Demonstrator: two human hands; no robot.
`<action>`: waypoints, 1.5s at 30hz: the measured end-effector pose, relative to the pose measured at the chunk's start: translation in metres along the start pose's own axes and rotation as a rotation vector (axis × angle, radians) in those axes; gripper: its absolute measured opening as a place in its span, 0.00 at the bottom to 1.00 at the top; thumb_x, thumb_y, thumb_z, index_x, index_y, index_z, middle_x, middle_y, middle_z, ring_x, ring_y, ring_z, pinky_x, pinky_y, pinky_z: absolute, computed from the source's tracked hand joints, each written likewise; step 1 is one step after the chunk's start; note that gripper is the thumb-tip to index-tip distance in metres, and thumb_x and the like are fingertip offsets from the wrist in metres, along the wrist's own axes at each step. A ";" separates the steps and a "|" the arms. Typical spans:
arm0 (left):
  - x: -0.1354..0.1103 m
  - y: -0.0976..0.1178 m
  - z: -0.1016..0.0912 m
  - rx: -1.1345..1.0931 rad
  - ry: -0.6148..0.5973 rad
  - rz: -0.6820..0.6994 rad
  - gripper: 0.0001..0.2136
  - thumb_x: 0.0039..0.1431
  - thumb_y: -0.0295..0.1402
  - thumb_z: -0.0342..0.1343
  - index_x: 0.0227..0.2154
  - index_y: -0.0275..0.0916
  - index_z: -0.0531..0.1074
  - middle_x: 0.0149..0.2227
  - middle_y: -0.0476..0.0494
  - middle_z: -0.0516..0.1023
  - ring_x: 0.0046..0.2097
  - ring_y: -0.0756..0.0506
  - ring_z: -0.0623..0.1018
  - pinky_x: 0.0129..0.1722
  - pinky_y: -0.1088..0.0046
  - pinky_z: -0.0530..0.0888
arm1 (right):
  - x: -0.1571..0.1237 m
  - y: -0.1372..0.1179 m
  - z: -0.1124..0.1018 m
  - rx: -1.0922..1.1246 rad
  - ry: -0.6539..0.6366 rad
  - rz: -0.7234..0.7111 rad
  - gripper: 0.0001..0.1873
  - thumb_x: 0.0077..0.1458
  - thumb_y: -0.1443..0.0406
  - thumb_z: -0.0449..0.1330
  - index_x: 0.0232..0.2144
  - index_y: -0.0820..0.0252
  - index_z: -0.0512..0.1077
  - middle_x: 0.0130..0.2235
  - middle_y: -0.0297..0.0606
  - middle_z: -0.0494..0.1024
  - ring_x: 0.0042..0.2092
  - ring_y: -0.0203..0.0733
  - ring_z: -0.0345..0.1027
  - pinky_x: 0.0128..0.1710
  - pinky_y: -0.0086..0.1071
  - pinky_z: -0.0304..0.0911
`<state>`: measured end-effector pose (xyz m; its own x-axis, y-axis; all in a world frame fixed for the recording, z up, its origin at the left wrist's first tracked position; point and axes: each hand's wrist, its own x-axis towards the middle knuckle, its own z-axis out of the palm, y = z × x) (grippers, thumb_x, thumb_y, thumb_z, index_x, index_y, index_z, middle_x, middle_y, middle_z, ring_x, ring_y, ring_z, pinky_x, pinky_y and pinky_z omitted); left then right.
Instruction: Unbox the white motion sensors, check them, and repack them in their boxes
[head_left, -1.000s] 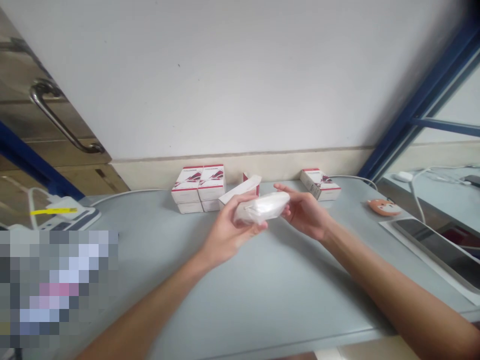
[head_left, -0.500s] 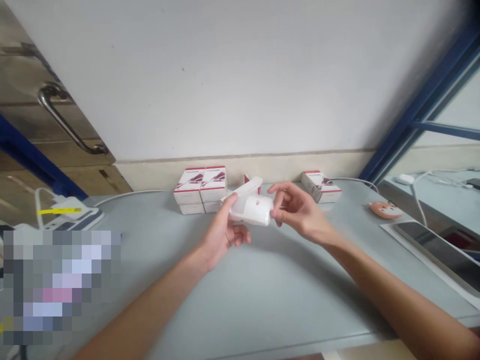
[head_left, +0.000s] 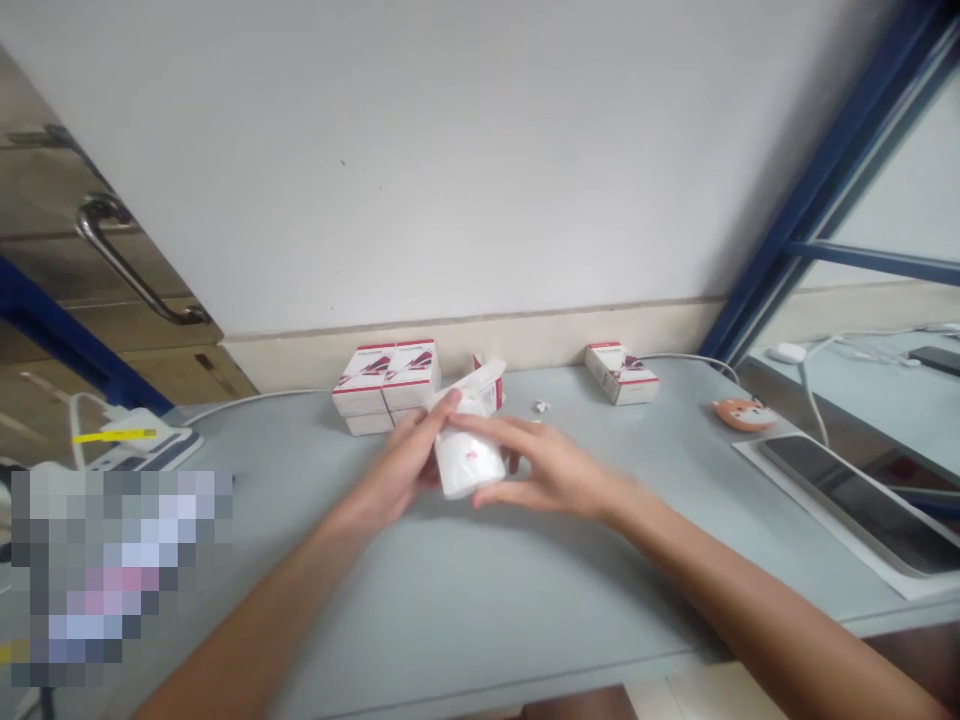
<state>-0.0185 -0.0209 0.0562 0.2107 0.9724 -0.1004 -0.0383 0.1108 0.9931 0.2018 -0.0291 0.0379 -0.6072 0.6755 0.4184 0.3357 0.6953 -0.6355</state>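
Between my hands is a white, rounded, plastic-wrapped package (head_left: pixel 469 462) with a small red mark on its face. A pale flap (head_left: pixel 484 380) sticks up from its far end. My left hand (head_left: pixel 401 465) grips the package from the left, thumb on top, its other fingers mostly hidden. My right hand (head_left: pixel 555 468) closes on the right side, with the index finger across the top and the thumb at the near lower edge. Just behind the package a red-and-white carton (head_left: pixel 495 388) shows in part. A tiny white scrap (head_left: pixel 541 406) lies beyond my right hand.
Banded white-and-red boxes (head_left: pixel 386 385) stand by the wall at the left; a single similar box (head_left: pixel 622 372) sits right of centre. An orange animal-faced object (head_left: pixel 742 414) and a dark phone-like slab (head_left: pixel 840 500) lie at the right. A power strip (head_left: pixel 161 447) is on the left.
The package has moved left and nearer, and its rounded end has turned toward me. My right hand has shifted from pinching that end to lying across its right side.
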 end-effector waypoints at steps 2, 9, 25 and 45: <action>0.006 0.006 0.008 0.042 0.090 0.070 0.32 0.60 0.65 0.56 0.48 0.39 0.77 0.30 0.43 0.81 0.31 0.43 0.80 0.28 0.72 0.72 | 0.000 0.005 0.002 -0.037 0.059 -0.004 0.38 0.63 0.48 0.67 0.71 0.39 0.62 0.57 0.44 0.78 0.47 0.47 0.74 0.46 0.41 0.72; 0.064 0.018 0.027 0.840 0.206 0.486 0.25 0.68 0.52 0.55 0.59 0.41 0.70 0.52 0.33 0.82 0.56 0.35 0.79 0.57 0.58 0.72 | 0.002 0.040 -0.026 -0.041 0.552 0.045 0.38 0.59 0.49 0.70 0.69 0.41 0.67 0.56 0.42 0.80 0.42 0.48 0.72 0.47 0.44 0.73; -0.003 0.022 -0.019 0.617 -0.108 0.282 0.44 0.53 0.42 0.71 0.72 0.55 0.59 0.56 0.39 0.80 0.54 0.34 0.82 0.44 0.66 0.80 | 0.004 0.022 -0.017 0.015 0.313 0.019 0.35 0.59 0.50 0.71 0.66 0.39 0.68 0.49 0.39 0.75 0.38 0.43 0.67 0.44 0.41 0.68; -0.023 -0.030 0.015 0.008 -0.103 0.439 0.40 0.60 0.40 0.68 0.70 0.46 0.51 0.49 0.38 0.81 0.49 0.37 0.83 0.47 0.61 0.79 | -0.002 -0.011 -0.023 0.345 0.132 0.091 0.27 0.66 0.46 0.62 0.64 0.36 0.71 0.59 0.40 0.72 0.57 0.54 0.68 0.58 0.49 0.65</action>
<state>-0.0076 -0.0500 0.0292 0.2721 0.9016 0.3363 -0.1376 -0.3095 0.9409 0.2155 -0.0323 0.0588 -0.4809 0.7720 0.4156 0.1077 0.5224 -0.8458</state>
